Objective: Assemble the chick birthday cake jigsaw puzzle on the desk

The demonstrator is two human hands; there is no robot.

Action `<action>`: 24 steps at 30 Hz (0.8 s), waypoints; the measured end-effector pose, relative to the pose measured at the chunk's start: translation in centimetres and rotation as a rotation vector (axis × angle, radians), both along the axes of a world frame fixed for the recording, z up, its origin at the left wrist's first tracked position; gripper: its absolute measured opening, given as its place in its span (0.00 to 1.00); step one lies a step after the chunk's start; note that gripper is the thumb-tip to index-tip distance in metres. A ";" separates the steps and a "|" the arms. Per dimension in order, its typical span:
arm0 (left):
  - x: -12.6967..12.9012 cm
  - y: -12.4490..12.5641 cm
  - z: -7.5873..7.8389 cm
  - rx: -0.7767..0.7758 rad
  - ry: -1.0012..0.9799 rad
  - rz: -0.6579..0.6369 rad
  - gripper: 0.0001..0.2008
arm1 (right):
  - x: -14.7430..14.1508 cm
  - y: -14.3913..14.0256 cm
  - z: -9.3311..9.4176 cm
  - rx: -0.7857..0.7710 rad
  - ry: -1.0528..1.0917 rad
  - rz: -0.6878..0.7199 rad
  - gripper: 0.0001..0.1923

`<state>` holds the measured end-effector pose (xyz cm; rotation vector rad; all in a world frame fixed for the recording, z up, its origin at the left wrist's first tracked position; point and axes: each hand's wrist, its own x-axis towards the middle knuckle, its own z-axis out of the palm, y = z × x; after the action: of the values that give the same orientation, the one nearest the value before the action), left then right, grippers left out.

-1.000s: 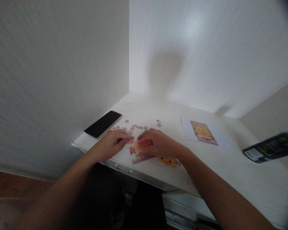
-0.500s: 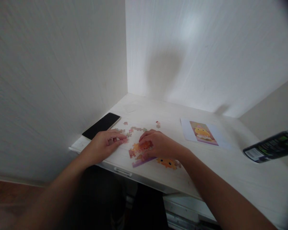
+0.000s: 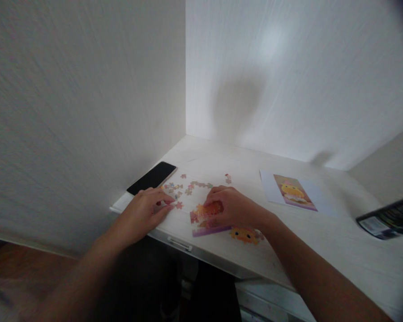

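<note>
White desk [image 3: 322,250] in pale wall corner [image 3: 186,89]

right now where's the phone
In the head view the phone lies screen up at the desk's far left edge against the wall, just beyond the left hand and left of the loose puzzle pieces.

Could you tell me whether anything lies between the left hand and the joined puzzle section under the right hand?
Only one loose puzzle piece lies on the desk in the gap between the left hand and the joined puzzle section under the right hand. The phone and other loose pieces lie farther back.
</note>
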<state>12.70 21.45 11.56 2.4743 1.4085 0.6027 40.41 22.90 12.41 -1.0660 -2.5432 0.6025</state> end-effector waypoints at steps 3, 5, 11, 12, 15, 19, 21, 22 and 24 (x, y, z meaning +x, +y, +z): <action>-0.9 0.4 0.8 0.043 0.014 0.069 0.12 | 0.1 0.2 -0.4 0.015 0.038 -0.087 0.14; -1.4 1.1 1.3 0.071 0.028 0.087 0.12 | 0.3 0.5 -0.4 0.074 0.083 -0.159 0.09; -0.3 5.2 2.8 0.051 0.162 0.049 0.13 | 1.5 1.6 -0.3 0.288 0.212 -0.330 0.04; 0.2 5.9 3.0 0.026 0.189 0.020 0.13 | 1.8 1.8 -0.3 0.312 0.227 -0.349 0.04; 1.7 7.7 2.9 -0.038 0.221 -0.076 0.12 | 2.3 2.3 -0.7 0.336 0.244 -0.382 0.05; 2.8 9.1 2.0 -0.116 0.194 -0.126 0.12 | 2.4 2.4 -0.9 0.300 0.221 -0.371 0.07; 2.9 9.5 1.6 -0.134 0.192 -0.119 0.12 | 2.3 2.3 -0.8 0.285 0.200 -0.362 0.08; 3.0 9.6 1.4 -0.141 0.190 -0.117 0.12 | 2.3 2.3 -0.7 0.278 0.192 -0.358 0.08; 3.0 9.7 1.2 -0.154 0.184 -0.119 0.12 | 2.3 2.2 -0.5 0.258 0.182 -0.344 0.08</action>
<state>15.66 31.17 12.77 2.5186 1.3029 0.2382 42.75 25.13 11.89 -1.2493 -2.1424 0.2571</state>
